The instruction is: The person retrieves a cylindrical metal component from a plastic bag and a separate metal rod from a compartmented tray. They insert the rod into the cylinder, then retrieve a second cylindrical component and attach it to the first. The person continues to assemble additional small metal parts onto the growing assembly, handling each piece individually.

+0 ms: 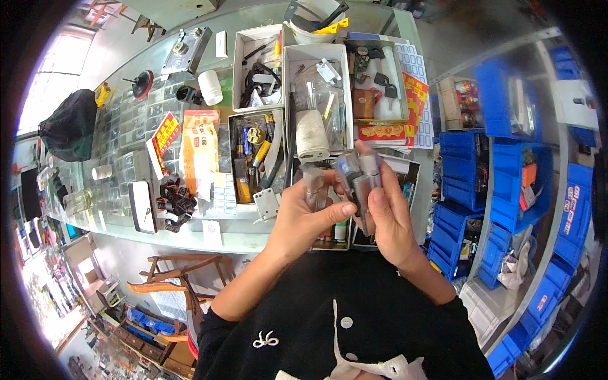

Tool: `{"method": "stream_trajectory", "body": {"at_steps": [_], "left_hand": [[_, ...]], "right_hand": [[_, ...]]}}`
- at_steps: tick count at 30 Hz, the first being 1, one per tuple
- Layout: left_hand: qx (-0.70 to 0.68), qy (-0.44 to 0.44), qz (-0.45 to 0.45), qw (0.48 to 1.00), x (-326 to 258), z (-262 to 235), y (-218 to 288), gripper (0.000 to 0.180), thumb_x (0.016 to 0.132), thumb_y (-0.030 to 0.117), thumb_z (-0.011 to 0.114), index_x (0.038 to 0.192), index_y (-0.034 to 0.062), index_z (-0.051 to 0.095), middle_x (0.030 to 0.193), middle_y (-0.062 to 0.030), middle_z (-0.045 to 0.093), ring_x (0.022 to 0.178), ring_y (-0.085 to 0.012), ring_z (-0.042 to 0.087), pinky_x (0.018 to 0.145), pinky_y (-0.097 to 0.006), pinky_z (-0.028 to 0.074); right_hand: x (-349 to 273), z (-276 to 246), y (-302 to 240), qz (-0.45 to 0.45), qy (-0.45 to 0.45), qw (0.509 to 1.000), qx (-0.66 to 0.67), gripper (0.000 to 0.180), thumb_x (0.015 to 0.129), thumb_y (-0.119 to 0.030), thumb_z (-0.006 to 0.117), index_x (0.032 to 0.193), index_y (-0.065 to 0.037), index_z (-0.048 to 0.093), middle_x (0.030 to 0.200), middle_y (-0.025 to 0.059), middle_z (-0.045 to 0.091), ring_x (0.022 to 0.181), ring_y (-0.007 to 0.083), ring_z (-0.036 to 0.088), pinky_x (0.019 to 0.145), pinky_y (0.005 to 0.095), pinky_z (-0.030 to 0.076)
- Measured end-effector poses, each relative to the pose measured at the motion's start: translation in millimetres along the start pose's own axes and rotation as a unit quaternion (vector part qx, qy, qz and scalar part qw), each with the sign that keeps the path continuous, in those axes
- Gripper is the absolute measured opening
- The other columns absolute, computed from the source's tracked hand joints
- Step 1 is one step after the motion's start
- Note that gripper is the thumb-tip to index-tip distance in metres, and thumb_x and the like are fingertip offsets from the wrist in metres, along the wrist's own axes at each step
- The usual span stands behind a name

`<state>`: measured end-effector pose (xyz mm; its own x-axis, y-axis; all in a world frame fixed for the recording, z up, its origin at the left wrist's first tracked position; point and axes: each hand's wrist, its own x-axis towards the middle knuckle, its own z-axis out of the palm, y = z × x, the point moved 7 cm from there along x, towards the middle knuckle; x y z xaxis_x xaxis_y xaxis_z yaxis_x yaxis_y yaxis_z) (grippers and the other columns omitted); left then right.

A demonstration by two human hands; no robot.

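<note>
My left hand (303,215) and my right hand (387,218) meet above the near edge of a glass counter (126,209). Together they hold a silver metal lock part (358,180) with cylinder-shaped pieces. My right hand wraps the part from the right, thumb across its front. My left hand grips its left side, where a second metal piece (313,180) sticks up. My palms hide the lower part of the metal.
Open white boxes (316,82) of keys, tools and small hardware crowd the counter behind my hands. A white paper roll (210,87), red-and-yellow packets (166,134) and a black phone-like slab (143,206) lie left. Blue storage bins (506,164) stand right. A wooden stool (183,278) is below.
</note>
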<state>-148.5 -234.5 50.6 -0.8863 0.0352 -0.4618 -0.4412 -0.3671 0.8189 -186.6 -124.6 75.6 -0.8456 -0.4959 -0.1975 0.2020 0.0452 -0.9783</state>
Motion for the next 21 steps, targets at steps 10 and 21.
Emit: {"method": "stream_trajectory", "body": {"at_steps": [10,21], "left_hand": [[-0.198,0.085,0.054,0.975,-14,-29,-5,0.04,0.071,0.017,0.069,0.1,-0.003,0.049,0.058,-0.0031,0.051,0.042,-0.0081,0.042,0.037,-0.02,0.035],[-0.366,0.003,0.204,0.908,-43,-106,16,0.055,0.077,0.04,0.061,0.11,0.0018,0.041,0.09,-0.0086,0.046,0.034,-0.0005,0.031,0.028,-0.014,0.032]], "right_hand": [[20,42,-32,-0.139,-0.086,0.957,-0.241,0.083,0.08,-0.064,0.028,0.132,0.001,0.023,0.105,0.0229,0.053,0.092,0.0303,0.057,0.079,0.0351,0.044],[71,38,7,-0.234,-0.079,0.813,-0.528,0.041,0.07,-0.019,0.065,0.11,-0.013,0.054,0.115,0.0136,0.051,0.103,0.0288,0.051,0.092,0.041,0.038]]}}
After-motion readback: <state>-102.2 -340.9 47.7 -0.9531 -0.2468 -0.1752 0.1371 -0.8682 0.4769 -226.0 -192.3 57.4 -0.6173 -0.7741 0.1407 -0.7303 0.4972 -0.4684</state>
